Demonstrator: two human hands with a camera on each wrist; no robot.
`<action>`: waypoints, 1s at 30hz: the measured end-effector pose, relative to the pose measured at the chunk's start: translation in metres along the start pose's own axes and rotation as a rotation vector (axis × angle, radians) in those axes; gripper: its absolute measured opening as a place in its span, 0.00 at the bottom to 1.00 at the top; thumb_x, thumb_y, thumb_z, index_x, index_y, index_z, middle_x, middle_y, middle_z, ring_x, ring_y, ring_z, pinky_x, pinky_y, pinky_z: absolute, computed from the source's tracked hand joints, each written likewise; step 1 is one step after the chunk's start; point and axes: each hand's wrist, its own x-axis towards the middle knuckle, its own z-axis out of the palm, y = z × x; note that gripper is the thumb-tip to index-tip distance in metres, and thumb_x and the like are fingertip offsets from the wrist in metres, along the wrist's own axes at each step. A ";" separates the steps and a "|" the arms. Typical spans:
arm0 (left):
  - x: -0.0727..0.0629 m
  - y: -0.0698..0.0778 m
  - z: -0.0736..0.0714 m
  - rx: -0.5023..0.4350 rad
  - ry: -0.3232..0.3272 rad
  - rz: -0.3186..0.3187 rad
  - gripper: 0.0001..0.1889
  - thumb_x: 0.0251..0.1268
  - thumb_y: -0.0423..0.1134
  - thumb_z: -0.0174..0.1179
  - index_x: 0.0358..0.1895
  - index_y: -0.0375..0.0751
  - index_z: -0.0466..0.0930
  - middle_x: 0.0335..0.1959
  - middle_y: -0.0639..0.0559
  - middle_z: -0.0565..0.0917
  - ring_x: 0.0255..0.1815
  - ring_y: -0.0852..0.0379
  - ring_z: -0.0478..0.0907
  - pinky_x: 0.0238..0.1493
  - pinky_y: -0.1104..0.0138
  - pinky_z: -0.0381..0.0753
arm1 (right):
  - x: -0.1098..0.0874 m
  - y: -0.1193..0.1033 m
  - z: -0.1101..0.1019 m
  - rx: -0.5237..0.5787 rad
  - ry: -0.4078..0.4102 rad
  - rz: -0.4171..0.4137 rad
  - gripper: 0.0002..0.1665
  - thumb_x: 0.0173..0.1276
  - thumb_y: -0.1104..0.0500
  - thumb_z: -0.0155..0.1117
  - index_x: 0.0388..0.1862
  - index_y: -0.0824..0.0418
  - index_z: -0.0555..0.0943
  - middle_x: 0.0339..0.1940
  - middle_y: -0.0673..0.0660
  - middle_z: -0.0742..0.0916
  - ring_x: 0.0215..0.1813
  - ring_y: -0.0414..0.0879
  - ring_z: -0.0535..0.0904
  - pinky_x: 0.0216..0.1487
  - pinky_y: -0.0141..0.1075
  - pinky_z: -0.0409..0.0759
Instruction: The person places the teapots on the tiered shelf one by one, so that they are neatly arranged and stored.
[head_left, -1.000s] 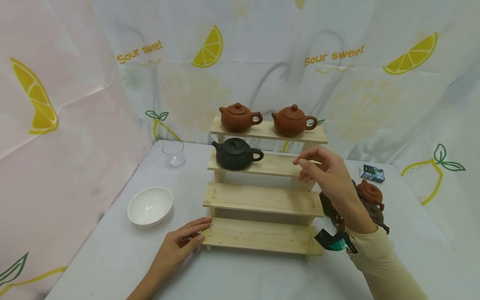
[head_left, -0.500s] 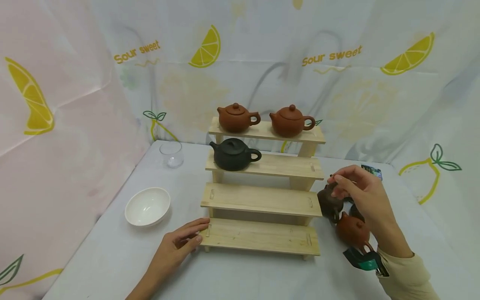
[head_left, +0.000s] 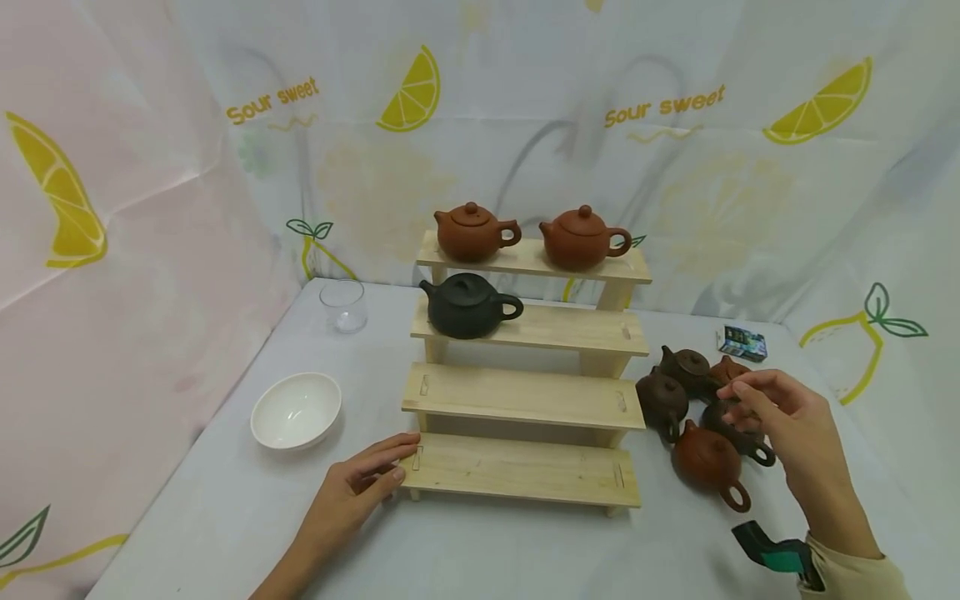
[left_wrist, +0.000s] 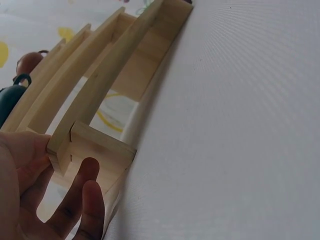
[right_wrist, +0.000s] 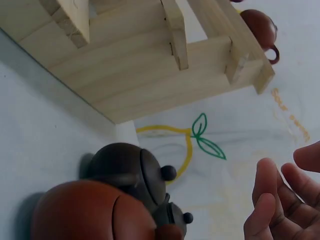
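My left hand (head_left: 352, 492) holds the left end of a four-tier wooden rack (head_left: 517, 475), thumb and fingers at the end of its lowest board. My right hand (head_left: 795, 425) hovers over a group of teapots on the right, holding nothing, its fingers loosely bent. In that group are a reddish-brown teapot (head_left: 705, 458) nearest me, a dark brown teapot (head_left: 662, 400) beside the rack, another dark teapot (head_left: 685, 365), a black teapot (head_left: 723, 421) partly under my fingers and a half-hidden red one (head_left: 727, 368). On the rack stand a black teapot (head_left: 467, 307) and two clay-red teapots (head_left: 472, 235).
A white bowl (head_left: 296, 412) and a clear glass cup (head_left: 345, 310) stand left of the rack. A small printed box (head_left: 742, 342) lies at the back right. Lemon-printed cloth (head_left: 480, 100) hangs behind and at the sides.
My right hand has moved from beside the rack's upper boards to the right and down, over the teapot group. More of those teapots now show. My left hand stays at the rack's end.
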 end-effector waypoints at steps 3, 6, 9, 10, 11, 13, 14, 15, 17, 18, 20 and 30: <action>0.000 0.001 0.000 -0.003 0.002 0.003 0.17 0.75 0.27 0.62 0.64 0.37 0.83 0.68 0.43 0.80 0.53 0.57 0.81 0.38 0.63 0.85 | -0.006 0.007 -0.010 0.003 0.035 0.034 0.05 0.79 0.64 0.64 0.45 0.66 0.83 0.36 0.50 0.91 0.29 0.43 0.85 0.32 0.29 0.83; -0.001 0.002 0.000 -0.006 0.007 -0.001 0.18 0.74 0.27 0.62 0.64 0.36 0.83 0.68 0.43 0.80 0.57 0.59 0.79 0.38 0.62 0.85 | -0.012 0.015 -0.018 -0.015 0.076 0.078 0.04 0.79 0.63 0.64 0.44 0.64 0.84 0.35 0.49 0.91 0.29 0.43 0.85 0.33 0.29 0.83; -0.002 0.002 0.000 -0.006 0.009 -0.005 0.18 0.74 0.27 0.62 0.64 0.37 0.83 0.68 0.43 0.79 0.57 0.60 0.79 0.38 0.62 0.85 | -0.020 0.023 -0.024 0.005 0.113 0.123 0.04 0.78 0.64 0.65 0.43 0.63 0.85 0.33 0.50 0.91 0.28 0.44 0.85 0.32 0.30 0.83; -0.002 0.003 0.000 -0.007 0.007 -0.004 0.18 0.75 0.27 0.62 0.64 0.37 0.83 0.68 0.43 0.79 0.57 0.59 0.79 0.38 0.62 0.85 | -0.022 0.026 -0.026 0.009 0.124 0.138 0.04 0.78 0.64 0.65 0.42 0.63 0.85 0.33 0.50 0.91 0.28 0.44 0.85 0.31 0.31 0.84; -0.002 0.003 -0.001 -0.007 0.005 -0.002 0.18 0.75 0.27 0.62 0.64 0.37 0.83 0.68 0.43 0.79 0.57 0.59 0.79 0.38 0.62 0.85 | -0.025 0.029 -0.028 0.018 0.132 0.147 0.04 0.77 0.64 0.65 0.42 0.63 0.85 0.33 0.50 0.91 0.28 0.44 0.85 0.31 0.31 0.84; -0.001 0.002 -0.001 -0.007 0.005 0.000 0.18 0.74 0.27 0.62 0.64 0.37 0.83 0.68 0.43 0.79 0.56 0.59 0.79 0.38 0.62 0.85 | -0.030 0.033 -0.031 -0.002 0.154 0.192 0.04 0.78 0.63 0.65 0.41 0.61 0.86 0.32 0.49 0.91 0.28 0.43 0.86 0.31 0.31 0.84; -0.001 0.002 0.000 -0.009 0.003 0.000 0.18 0.75 0.27 0.62 0.64 0.37 0.83 0.68 0.43 0.79 0.56 0.59 0.79 0.38 0.62 0.85 | -0.032 0.034 -0.033 -0.014 0.161 0.208 0.04 0.78 0.63 0.65 0.41 0.60 0.86 0.32 0.48 0.90 0.28 0.43 0.86 0.31 0.31 0.84; -0.001 0.002 0.000 -0.010 0.001 0.001 0.18 0.75 0.27 0.62 0.64 0.36 0.83 0.68 0.42 0.79 0.56 0.59 0.79 0.38 0.62 0.84 | -0.034 0.036 -0.034 -0.035 0.169 0.228 0.05 0.78 0.62 0.65 0.40 0.58 0.86 0.31 0.47 0.90 0.28 0.43 0.86 0.31 0.31 0.84; 0.000 0.002 0.000 -0.013 -0.002 0.003 0.18 0.75 0.27 0.61 0.64 0.36 0.83 0.68 0.42 0.79 0.56 0.59 0.79 0.37 0.62 0.84 | -0.037 0.039 -0.038 -0.074 0.186 0.278 0.06 0.79 0.60 0.64 0.40 0.55 0.86 0.31 0.46 0.90 0.29 0.42 0.85 0.31 0.31 0.83; 0.000 0.001 0.000 -0.013 -0.003 0.003 0.18 0.75 0.27 0.61 0.64 0.36 0.83 0.68 0.42 0.79 0.56 0.59 0.79 0.37 0.62 0.84 | -0.038 0.041 -0.039 -0.095 0.193 0.307 0.06 0.79 0.59 0.64 0.39 0.54 0.85 0.31 0.45 0.90 0.29 0.42 0.85 0.31 0.31 0.83; 0.000 0.001 -0.001 -0.014 -0.004 -0.001 0.18 0.75 0.27 0.62 0.64 0.36 0.83 0.68 0.42 0.79 0.57 0.59 0.79 0.38 0.62 0.85 | -0.041 0.045 -0.042 -0.122 0.199 0.343 0.06 0.80 0.58 0.63 0.40 0.54 0.85 0.31 0.44 0.90 0.29 0.42 0.86 0.31 0.32 0.84; 0.000 0.001 0.000 -0.007 0.006 -0.007 0.18 0.75 0.28 0.62 0.64 0.37 0.83 0.68 0.43 0.79 0.56 0.59 0.79 0.38 0.62 0.85 | -0.052 0.063 -0.050 -0.179 0.212 0.428 0.06 0.80 0.57 0.63 0.42 0.57 0.84 0.31 0.43 0.89 0.31 0.41 0.85 0.31 0.33 0.84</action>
